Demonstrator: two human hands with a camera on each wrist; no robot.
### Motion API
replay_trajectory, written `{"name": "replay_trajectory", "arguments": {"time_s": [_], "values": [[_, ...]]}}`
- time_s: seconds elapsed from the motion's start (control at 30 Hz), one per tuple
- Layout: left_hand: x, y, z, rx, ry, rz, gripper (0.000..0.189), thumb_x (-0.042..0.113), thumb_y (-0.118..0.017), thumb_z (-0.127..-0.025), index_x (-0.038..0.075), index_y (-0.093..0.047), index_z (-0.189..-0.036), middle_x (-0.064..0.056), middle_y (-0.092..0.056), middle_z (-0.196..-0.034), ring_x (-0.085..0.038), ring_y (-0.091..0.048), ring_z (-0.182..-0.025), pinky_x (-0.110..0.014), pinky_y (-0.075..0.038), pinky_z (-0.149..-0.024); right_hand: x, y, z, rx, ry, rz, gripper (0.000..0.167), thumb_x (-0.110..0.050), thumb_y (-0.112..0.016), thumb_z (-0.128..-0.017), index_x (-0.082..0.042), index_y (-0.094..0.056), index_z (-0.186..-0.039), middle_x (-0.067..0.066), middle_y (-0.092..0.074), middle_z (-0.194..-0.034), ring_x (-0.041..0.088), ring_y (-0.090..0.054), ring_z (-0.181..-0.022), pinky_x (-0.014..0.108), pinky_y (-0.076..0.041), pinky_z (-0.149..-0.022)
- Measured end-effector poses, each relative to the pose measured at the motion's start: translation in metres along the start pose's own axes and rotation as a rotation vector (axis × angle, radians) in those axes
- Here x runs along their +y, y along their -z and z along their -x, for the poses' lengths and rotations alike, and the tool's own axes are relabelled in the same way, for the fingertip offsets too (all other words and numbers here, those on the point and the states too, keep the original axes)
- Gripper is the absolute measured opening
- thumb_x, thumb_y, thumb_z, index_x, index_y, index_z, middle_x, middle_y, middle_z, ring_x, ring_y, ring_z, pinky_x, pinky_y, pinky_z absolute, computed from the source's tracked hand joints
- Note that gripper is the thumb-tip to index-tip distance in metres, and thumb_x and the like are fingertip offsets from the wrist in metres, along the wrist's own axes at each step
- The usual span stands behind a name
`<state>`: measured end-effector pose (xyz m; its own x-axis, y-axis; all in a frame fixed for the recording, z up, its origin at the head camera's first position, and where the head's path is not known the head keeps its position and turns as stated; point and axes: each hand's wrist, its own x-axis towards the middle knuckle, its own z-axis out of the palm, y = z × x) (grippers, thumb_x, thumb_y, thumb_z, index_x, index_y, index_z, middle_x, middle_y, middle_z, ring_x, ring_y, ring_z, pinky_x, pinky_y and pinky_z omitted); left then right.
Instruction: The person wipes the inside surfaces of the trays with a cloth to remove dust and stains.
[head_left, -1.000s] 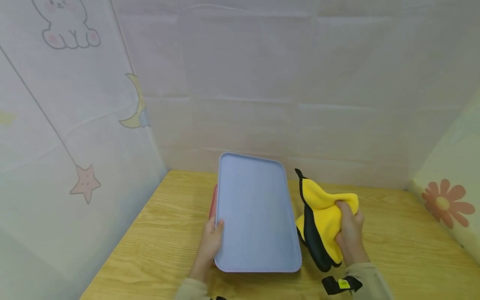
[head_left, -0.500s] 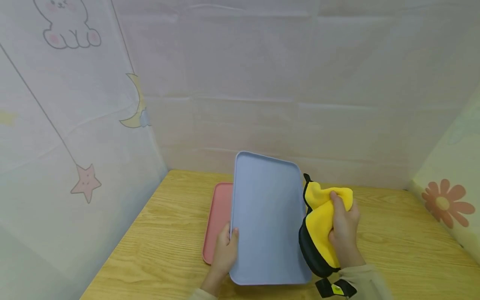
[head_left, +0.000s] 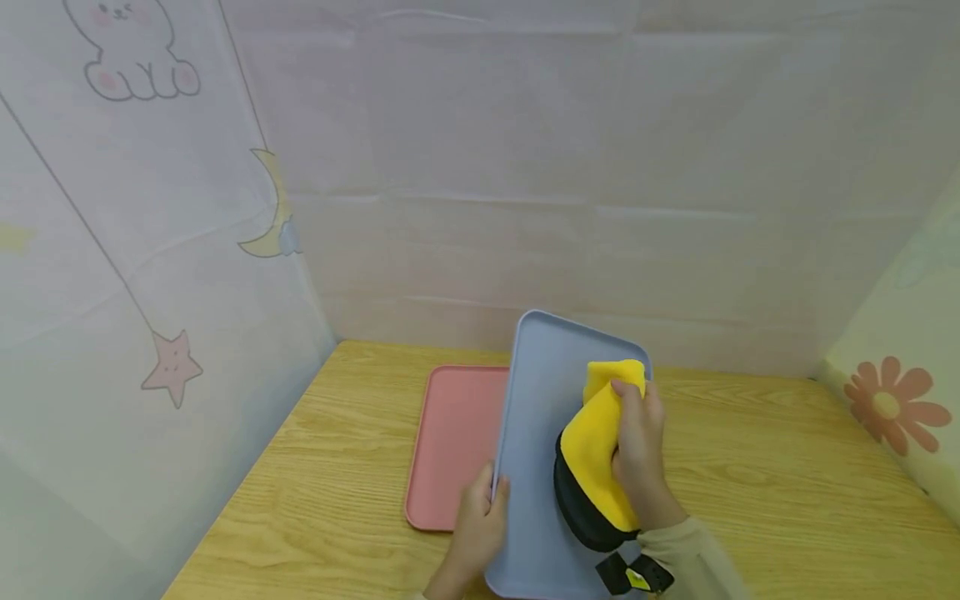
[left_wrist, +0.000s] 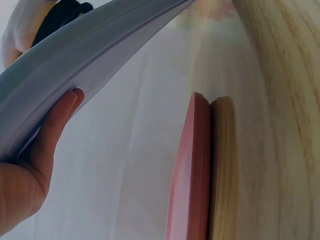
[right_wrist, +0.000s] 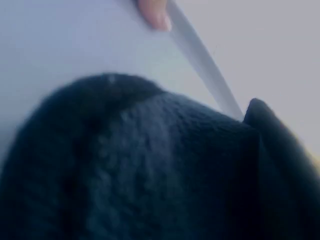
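Note:
My left hand (head_left: 478, 527) grips a light-blue rectangular tray (head_left: 536, 417) by its left edge, thumb on the front. The tray is lifted and tilted, its inner face turned toward me. In my right hand (head_left: 639, 446) is a bunched yellow and black cloth (head_left: 594, 454), held in front of the tray's face; whether it touches cannot be told. From the left wrist, the tray (left_wrist: 110, 55) shows edge-on, with fingers of the left hand (left_wrist: 37, 160) against its underside. The cloth's dark side (right_wrist: 145, 175) fills much of the right wrist view.
A pink tray (head_left: 459, 450) lies flat on the wooden table (head_left: 322, 467), left of and partly behind the blue one. Printed fabric walls (head_left: 487, 192) enclose the table at the back and sides.
The blue tray has moved right and toward me with my left hand, uncovering more of the pink tray. My right hand has brought the cloth left, from beside the tray to in front of it.

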<state>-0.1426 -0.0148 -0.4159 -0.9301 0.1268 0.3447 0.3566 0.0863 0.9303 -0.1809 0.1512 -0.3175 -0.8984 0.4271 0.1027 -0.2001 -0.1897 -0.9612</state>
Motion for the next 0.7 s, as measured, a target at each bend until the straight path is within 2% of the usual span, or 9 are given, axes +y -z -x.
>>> {"name": "replay_trajectory", "arguments": {"time_s": [0.17,0.33,0.4,0.47,0.53,0.6,0.63,0.7], "values": [[0.004,-0.005,0.002,-0.044,-0.093,-0.036,0.011,-0.004,-0.041,-0.092,-0.004,-0.048,-0.084,-0.003,-0.045,-0.061,-0.004,-0.043,-0.053,-0.021,-0.041,-0.046,-0.002,-0.009,0.003,-0.049,-0.007,0.041,0.018,-0.016,-0.045,-0.092,-0.001,-0.04,-0.102,0.0,-0.047,-0.08,0.006,-0.048,-0.063,0.016,-0.042,-0.057],[0.025,-0.004,0.005,-0.077,-0.162,-0.005,0.009,-0.009,-0.04,-0.09,-0.008,-0.047,-0.085,-0.01,-0.045,-0.058,-0.004,-0.043,-0.052,-0.02,-0.041,-0.045,-0.003,-0.013,0.004,-0.086,-0.018,0.067,0.025,-0.018,-0.048,-0.093,0.003,-0.042,-0.106,-0.001,-0.05,-0.08,0.005,-0.05,-0.064,0.016,-0.044,-0.059],[0.031,-0.003,0.007,-0.089,-0.178,0.001,0.008,-0.01,-0.04,-0.09,-0.009,-0.047,-0.087,-0.01,-0.045,-0.058,-0.003,-0.043,-0.053,-0.02,-0.041,-0.045,-0.003,-0.013,0.003,-0.14,-0.007,0.095,0.027,-0.016,-0.049,-0.092,0.005,-0.045,-0.109,0.002,-0.053,-0.085,0.007,-0.052,-0.067,0.017,-0.045,-0.062],[0.026,-0.004,0.007,-0.096,-0.185,-0.003,0.008,-0.01,-0.04,-0.09,-0.009,-0.048,-0.087,-0.009,-0.044,-0.058,-0.003,-0.043,-0.053,-0.02,-0.041,-0.045,-0.002,-0.011,0.003,-0.246,0.023,0.168,0.031,-0.012,-0.051,-0.091,0.007,-0.048,-0.116,0.005,-0.055,-0.101,0.01,-0.055,-0.084,0.019,-0.046,-0.072],[0.017,-0.005,0.008,-0.099,-0.189,-0.006,0.009,-0.009,-0.04,-0.09,-0.008,-0.048,-0.088,-0.006,-0.042,-0.058,-0.002,-0.041,-0.053,-0.02,-0.04,-0.046,-0.001,-0.009,0.003,-0.379,0.107,0.308,0.036,-0.009,-0.055,-0.089,0.007,-0.049,-0.12,0.01,-0.05,-0.12,0.018,-0.049,-0.105,0.028,-0.043,-0.085],[0.008,-0.006,0.007,-0.101,-0.195,-0.006,0.009,-0.009,-0.04,-0.09,-0.006,-0.048,-0.087,-0.004,-0.043,-0.06,-0.002,-0.042,-0.055,-0.02,-0.04,-0.047,0.001,-0.007,0.003,-0.498,0.247,0.493,0.043,-0.01,-0.06,-0.085,0.004,-0.048,-0.124,0.015,-0.038,-0.134,0.027,-0.035,-0.121,0.041,-0.033,-0.096],[0.003,-0.007,0.007,-0.102,-0.185,-0.002,0.01,-0.007,-0.04,-0.091,-0.005,-0.048,-0.087,-0.003,-0.044,-0.062,-0.002,-0.043,-0.057,-0.02,-0.041,-0.048,0.003,-0.006,0.003,-0.538,0.331,0.592,0.047,-0.013,-0.063,-0.083,0.002,-0.048,-0.126,0.017,-0.033,-0.137,0.032,-0.027,-0.125,0.048,-0.024,-0.099],[0.0,-0.008,0.007,-0.11,-0.164,0.025,0.011,-0.002,-0.039,-0.093,-0.003,-0.05,-0.091,-0.001,-0.048,-0.068,-0.003,-0.045,-0.061,-0.022,-0.043,-0.053,0.005,-0.006,0.004,-0.557,0.484,0.773,0.054,-0.022,-0.067,-0.08,-0.005,-0.048,-0.128,0.022,-0.027,-0.139,0.042,-0.017,-0.127,0.062,-0.011,-0.096]]}}
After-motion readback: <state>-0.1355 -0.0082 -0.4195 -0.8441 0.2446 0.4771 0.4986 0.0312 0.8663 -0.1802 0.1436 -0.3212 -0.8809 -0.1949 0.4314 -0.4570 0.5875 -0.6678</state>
